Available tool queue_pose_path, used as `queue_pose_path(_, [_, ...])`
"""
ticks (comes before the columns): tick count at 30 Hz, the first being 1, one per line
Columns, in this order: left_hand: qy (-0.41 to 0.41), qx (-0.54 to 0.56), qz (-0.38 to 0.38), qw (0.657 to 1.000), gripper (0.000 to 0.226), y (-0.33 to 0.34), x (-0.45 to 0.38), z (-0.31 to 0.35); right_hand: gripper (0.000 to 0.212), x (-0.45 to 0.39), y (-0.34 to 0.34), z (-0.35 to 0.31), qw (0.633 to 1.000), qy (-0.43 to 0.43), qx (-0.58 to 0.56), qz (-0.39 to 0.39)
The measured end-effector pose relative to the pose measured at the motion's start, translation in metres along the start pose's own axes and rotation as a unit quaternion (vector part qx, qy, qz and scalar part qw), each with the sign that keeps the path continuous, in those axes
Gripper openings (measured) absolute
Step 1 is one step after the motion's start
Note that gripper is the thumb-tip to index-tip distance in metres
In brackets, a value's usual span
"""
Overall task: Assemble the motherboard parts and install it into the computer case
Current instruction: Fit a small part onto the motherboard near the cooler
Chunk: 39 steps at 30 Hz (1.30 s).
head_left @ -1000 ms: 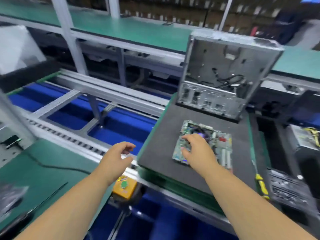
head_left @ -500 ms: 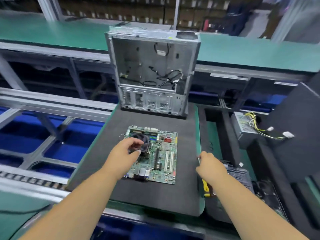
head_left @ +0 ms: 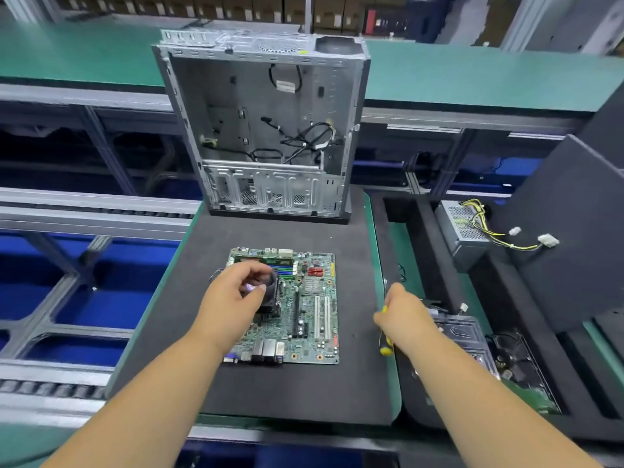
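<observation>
A green motherboard (head_left: 310,309) lies flat on a black foam mat (head_left: 280,393). My left hand (head_left: 233,298) grips the black CPU cooler fan (head_left: 270,298) on the board's left half, fingers curled over its top. My right hand (head_left: 401,315) holds a yellow-handled screwdriver (head_left: 385,342) at the mat's right edge, shaft pointing up. An open grey computer case (head_left: 266,130) stands upright at the mat's far end, loose black cables hanging inside it.
A silver power supply (head_left: 466,228) with yellow and black wires sits to the right. Black trays with parts (head_left: 472,349) lie beside the mat. A roller conveyor (head_left: 67,214) over blue bins runs on the left. A green bench (head_left: 472,76) stands behind the case.
My view swung right, centring the case and board. My right hand left the board and took hold of the screwdriver at the mat's edge. My left hand came onto the cooler fan.
</observation>
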<state>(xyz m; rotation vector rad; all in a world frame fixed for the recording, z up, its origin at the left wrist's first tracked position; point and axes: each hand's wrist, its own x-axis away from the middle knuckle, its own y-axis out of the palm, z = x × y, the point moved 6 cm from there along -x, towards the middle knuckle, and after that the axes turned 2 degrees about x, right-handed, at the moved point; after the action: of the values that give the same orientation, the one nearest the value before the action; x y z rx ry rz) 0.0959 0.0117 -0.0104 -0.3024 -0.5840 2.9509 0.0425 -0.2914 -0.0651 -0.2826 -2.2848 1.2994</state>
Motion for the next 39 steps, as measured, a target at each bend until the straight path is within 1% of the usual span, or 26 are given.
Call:
queue_pose_path(2, [-0.015,-0.004,0.016,1.000,0.036,-0.014,-0.006,-0.011,0.012,0.002,-0.009,-0.016,0.992,0.024,-0.127,0.003])
queue_pose_path(3, [-0.026,-0.010,0.025,0.999,0.036,-0.021,-0.009,-0.018,0.013,0.003,-0.012,-0.026,0.985,0.032,-0.170,-0.003])
queue_pose_path(5, [-0.033,-0.035,0.046,0.998,0.037,-0.035,-0.015,-0.030,0.024,0.005,-0.013,-0.052,0.967,0.043,-0.248,-0.028])
queue_pose_path(7, [-0.029,-0.073,0.060,0.995,0.036,-0.049,-0.022,-0.042,0.033,0.007,-0.010,-0.081,0.956,0.041,-0.286,-0.047])
queue_pose_path(8, [-0.027,-0.092,0.057,0.994,0.035,-0.055,-0.026,-0.049,0.034,0.008,-0.008,-0.096,0.955,0.031,-0.289,-0.055])
queue_pose_path(10, [-0.046,-0.115,0.019,0.992,0.032,-0.059,-0.035,-0.064,0.033,0.009,-0.003,-0.120,0.958,0.010,-0.281,-0.060])
queue_pose_path(12, [-0.082,-0.122,-0.033,0.989,0.016,-0.059,-0.043,-0.079,0.028,0.008,0.004,-0.137,0.956,-0.009,-0.286,-0.066])
queue_pose_path(13, [-0.092,-0.125,-0.044,0.987,0.009,-0.062,-0.048,-0.084,0.026,0.008,0.007,-0.144,0.953,-0.015,-0.296,-0.070])
queue_pose_path(14, [-0.100,-0.120,-0.048,0.987,0.007,-0.064,-0.052,-0.090,0.027,0.008,0.010,-0.150,0.950,-0.016,-0.304,-0.071])
queue_pose_path(16, [-0.126,-0.091,-0.067,0.986,0.011,-0.068,-0.061,-0.100,0.039,0.007,0.014,-0.158,0.948,-0.007,-0.310,-0.068])
queue_pose_path(17, [-0.145,-0.081,-0.092,0.982,0.012,-0.068,-0.065,-0.105,0.043,0.004,0.016,-0.161,0.947,0.000,-0.314,-0.063])
queue_pose_path(19, [-0.169,-0.111,-0.155,0.967,0.009,-0.064,-0.070,-0.112,0.044,0.000,0.018,-0.161,0.947,0.005,-0.317,-0.054])
queue_pose_path(21, [-0.159,-0.145,-0.195,0.957,0.014,-0.065,-0.079,-0.115,0.046,-0.004,0.020,-0.162,0.949,0.009,-0.313,-0.042])
queue_pose_path(22, [-0.148,-0.137,-0.200,0.959,0.017,-0.066,-0.085,-0.114,0.046,-0.005,0.020,-0.162,0.950,0.010,-0.311,-0.035])
queue_pose_path(24, [-0.121,-0.105,-0.198,0.967,0.022,-0.066,-0.097,-0.110,0.046,-0.006,0.019,-0.164,0.951,0.008,-0.307,-0.023])
queue_pose_path(25, [-0.098,-0.111,-0.192,0.970,0.023,-0.066,-0.102,-0.106,0.045,-0.006,0.019,-0.165,0.952,0.005,-0.305,-0.016])
queue_pose_path(28, [-0.035,-0.184,-0.154,0.970,0.022,-0.062,-0.111,-0.105,0.034,-0.004,0.019,-0.175,0.956,-0.014,-0.294,0.001])
queue_pose_path(30, [-0.041,-0.216,-0.142,0.965,0.019,-0.058,-0.109,-0.113,0.029,0.000,0.019,-0.182,0.961,-0.035,-0.274,0.007])
queue_pose_path(32, [-0.075,-0.156,-0.138,0.975,0.014,-0.057,-0.104,-0.125,0.029,0.003,0.020,-0.194,0.967,-0.074,-0.242,0.008])
queue_pose_path(33, [-0.075,-0.117,-0.124,0.983,0.013,-0.058,-0.102,-0.126,0.027,0.006,0.019,-0.200,0.968,-0.093,-0.232,0.011])
queue_pose_path(36, [-0.030,-0.045,-0.081,0.995,0.021,-0.064,-0.096,-0.121,0.019,0.012,0.015,-0.219,0.967,-0.128,-0.219,0.025])
queue_pose_path(39, [0.007,-0.030,-0.100,0.994,0.027,-0.065,-0.088,-0.116,0.014,0.018,0.010,-0.238,0.975,-0.161,-0.149,0.044])
